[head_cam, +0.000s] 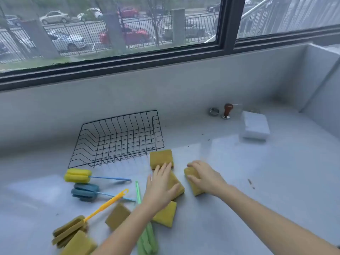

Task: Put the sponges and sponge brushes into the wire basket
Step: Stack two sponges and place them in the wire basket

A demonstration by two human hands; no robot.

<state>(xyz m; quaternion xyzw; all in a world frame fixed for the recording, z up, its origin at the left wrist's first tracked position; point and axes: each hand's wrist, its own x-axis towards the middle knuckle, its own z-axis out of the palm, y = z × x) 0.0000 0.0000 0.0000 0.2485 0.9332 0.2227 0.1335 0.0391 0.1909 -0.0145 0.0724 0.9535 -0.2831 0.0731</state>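
An empty black wire basket [121, 117] stands at the back left of the grey counter. Several yellow sponges lie in front of it: one by the basket's corner [161, 157], one under my forearm [165, 215], one further left [117, 216], one at the bottom edge [79, 243]. My left hand [161, 184] lies flat, fingers spread, on another sponge [177, 184]. My right hand [204, 174] curls around a sponge [194, 186] on the counter. Sponge brushes lie to the left: yellow-headed [78, 175], blue-headed [85, 192], olive-headed with yellow handle [70, 230], and green [147, 240].
A stack of white blocks [254, 127] sits at the back right, with a wooden-handled tamper [227, 111] and a metal ring [213, 111] beside it. A low wall under a window runs along the back, and a side wall closes the right.
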